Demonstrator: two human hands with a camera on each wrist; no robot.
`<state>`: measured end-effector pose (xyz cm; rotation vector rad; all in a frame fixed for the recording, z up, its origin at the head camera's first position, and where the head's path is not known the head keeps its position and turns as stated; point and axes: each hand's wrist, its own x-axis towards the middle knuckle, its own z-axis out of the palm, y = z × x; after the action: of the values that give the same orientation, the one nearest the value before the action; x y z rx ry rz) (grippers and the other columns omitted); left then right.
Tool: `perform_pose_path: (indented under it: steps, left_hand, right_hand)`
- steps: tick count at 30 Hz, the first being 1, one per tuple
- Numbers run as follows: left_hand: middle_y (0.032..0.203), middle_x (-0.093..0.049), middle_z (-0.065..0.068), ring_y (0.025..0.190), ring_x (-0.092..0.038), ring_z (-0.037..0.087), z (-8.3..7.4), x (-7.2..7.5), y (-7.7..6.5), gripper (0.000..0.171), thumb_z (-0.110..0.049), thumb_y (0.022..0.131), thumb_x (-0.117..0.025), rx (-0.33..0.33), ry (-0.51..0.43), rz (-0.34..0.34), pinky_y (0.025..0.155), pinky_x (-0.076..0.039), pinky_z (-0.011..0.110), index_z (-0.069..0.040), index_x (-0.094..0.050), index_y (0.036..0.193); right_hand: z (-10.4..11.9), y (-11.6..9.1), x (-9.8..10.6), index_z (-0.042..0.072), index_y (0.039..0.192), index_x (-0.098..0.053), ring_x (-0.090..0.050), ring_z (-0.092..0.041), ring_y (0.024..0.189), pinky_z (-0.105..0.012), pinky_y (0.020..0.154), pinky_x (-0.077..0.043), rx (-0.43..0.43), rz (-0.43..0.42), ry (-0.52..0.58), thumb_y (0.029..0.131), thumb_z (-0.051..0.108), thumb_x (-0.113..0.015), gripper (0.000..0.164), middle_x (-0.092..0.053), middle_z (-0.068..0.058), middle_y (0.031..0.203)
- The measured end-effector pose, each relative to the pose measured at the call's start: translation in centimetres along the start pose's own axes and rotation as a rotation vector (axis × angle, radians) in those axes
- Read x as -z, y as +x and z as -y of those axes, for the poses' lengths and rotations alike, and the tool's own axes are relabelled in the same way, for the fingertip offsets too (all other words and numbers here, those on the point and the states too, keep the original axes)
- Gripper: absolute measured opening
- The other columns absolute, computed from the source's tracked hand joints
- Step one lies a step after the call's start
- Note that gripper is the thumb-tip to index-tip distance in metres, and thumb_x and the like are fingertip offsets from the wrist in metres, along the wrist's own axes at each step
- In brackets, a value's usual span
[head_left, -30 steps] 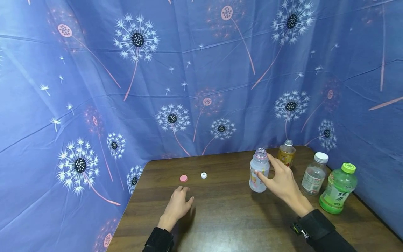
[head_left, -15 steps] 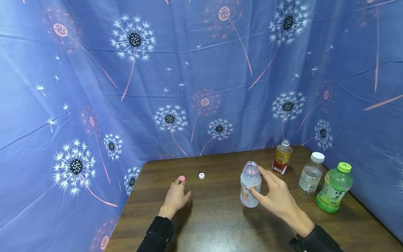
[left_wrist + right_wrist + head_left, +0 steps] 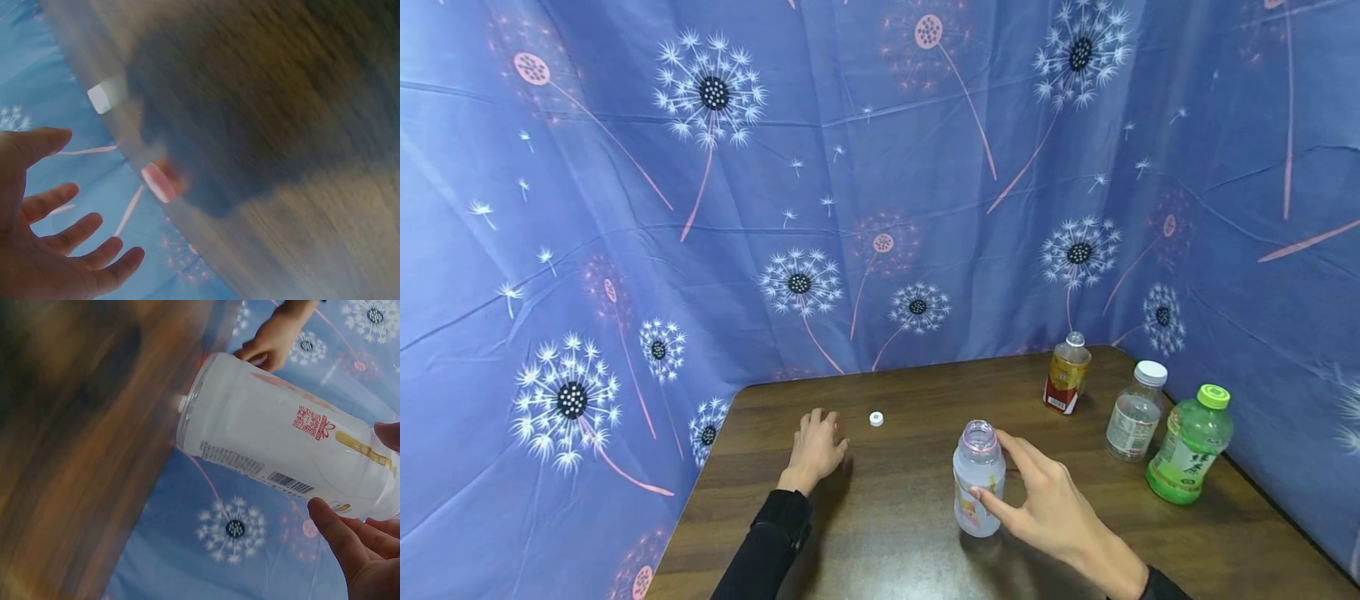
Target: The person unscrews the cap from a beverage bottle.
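My right hand [image 3: 1060, 508] grips an uncapped, frosted plastic bottle [image 3: 970, 479] between thumb and fingers, near its upper part. Its mouth points up, and printing and barcodes show on its side in the right wrist view. Whether its base touches the table, I cannot tell. Over the table's left part, my left hand [image 3: 815, 454] has loosely spread fingers and holds nothing. Just beyond its fingers in the left wrist view lies a pink cap [image 3: 159, 182], which the hand covers in the head view. A small white cap [image 3: 876, 419] lies right of that hand.
On the right of the wooden table [image 3: 880, 508] stand an uncapped bottle with a yellow and red label [image 3: 1066, 379], a clear white-capped bottle [image 3: 1133, 421] and a green bottle [image 3: 1187, 454]. A blue dandelion-print curtain [image 3: 850, 167] hangs behind.
The right hand has brought the frosted bottle nearer to me and slightly left. My left hand has moved forward over the pink cap, hiding it from the head view.
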<state>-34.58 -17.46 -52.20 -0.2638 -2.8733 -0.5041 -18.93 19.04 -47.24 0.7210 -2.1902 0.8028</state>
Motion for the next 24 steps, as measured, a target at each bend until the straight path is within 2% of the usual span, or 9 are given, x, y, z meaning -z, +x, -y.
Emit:
perform_pose_path:
  steps: [5,9,11,13,18,24]
  left_hand:
    - [0.152,-0.045,0.027,0.14,-0.044,0.053,0.5,-0.6,1.1,0.061,-0.031,0.097,-0.075,0.026,0.02,0.05,0.1,-0.049,0.069,-0.005,-0.053,0.149]
    - [0.157,-0.039,0.029,0.14,-0.043,0.055,0.9,-1.2,2.2,0.069,-0.037,0.1,-0.071,0.086,0.025,0.109,0.098,-0.05,0.07,-0.007,-0.046,0.157]
    - [0.158,-0.037,0.03,0.139,-0.043,0.056,1.0,-1.4,2.6,0.07,-0.038,0.1,-0.071,0.111,0.016,0.128,0.099,-0.049,0.071,-0.008,-0.045,0.157]
    - [0.16,-0.035,0.029,0.141,-0.042,0.056,1.0,-1.6,3.1,0.069,-0.038,0.101,-0.07,0.123,0.017,0.151,0.101,-0.047,0.072,-0.009,-0.045,0.158]
    - [0.164,-0.034,0.025,0.142,-0.042,0.055,0.7,-2.8,4.2,0.064,-0.034,0.1,-0.071,0.105,0.037,0.182,0.102,-0.045,0.074,-0.016,-0.048,0.157]
    - [0.162,-0.041,0.021,0.138,-0.046,0.054,0.7,-4.5,4.5,0.054,-0.032,0.102,-0.068,0.118,0.081,0.168,0.104,-0.044,0.073,-0.021,-0.054,0.154]
  right_hand:
    - [0.7,-0.9,-0.8,-0.003,0.143,-0.052,-0.076,-0.02,0.099,-0.019,0.076,-0.061,-0.02,0.063,0.033,0.078,0.027,-0.095,0.084,-0.07,-0.003,0.123]
    - [1.4,-1.6,-1.4,-0.004,0.143,-0.051,-0.076,-0.023,0.099,-0.02,0.073,-0.061,-0.03,0.106,0.047,0.081,0.031,-0.093,0.083,-0.07,-0.003,0.123]
    - [1.7,-1.8,-1.8,-0.003,0.142,-0.051,-0.075,-0.02,0.1,-0.019,0.074,-0.061,-0.039,0.115,0.055,0.081,0.033,-0.092,0.082,-0.07,0.0,0.122]
    - [1.8,-1.8,-2.1,-0.001,0.142,-0.053,-0.074,-0.017,0.102,-0.016,0.075,-0.059,-0.044,0.117,0.07,0.081,0.034,-0.092,0.081,-0.069,0.004,0.122]
    - [2.0,-2.0,-2.7,0.001,0.141,-0.054,-0.073,-0.013,0.103,-0.016,0.076,-0.059,-0.046,0.125,0.107,0.08,0.033,-0.093,0.079,-0.068,0.005,0.122]
    - [2.3,-2.5,-3.4,0.002,0.143,-0.052,-0.073,-0.015,0.104,-0.02,0.076,-0.061,-0.068,0.163,0.143,0.082,0.035,-0.091,0.08,-0.067,0.004,0.124]
